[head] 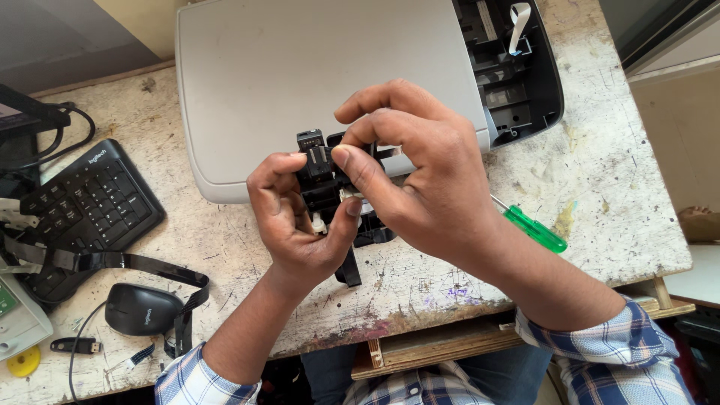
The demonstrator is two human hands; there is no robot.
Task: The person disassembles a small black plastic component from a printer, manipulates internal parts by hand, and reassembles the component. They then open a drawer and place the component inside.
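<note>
Black plastic assembly point(324, 180) pinched by left hand point(296, 225) and right hand point(420, 180) above counter point(600, 195) near edge; printer point(300, 67) opened, green screwdriver point(534, 229) laid aside.

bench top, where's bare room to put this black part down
Bare bench top shows right of the printer, past the green screwdriver. A smaller bare patch lies between the keyboard and the left hand. The left end is crowded: keyboard, mouse, black ribbon cable. Both hands grip the black part.

The head camera looks steeply down (close in) onto the worn worktable point(600, 187).
</note>
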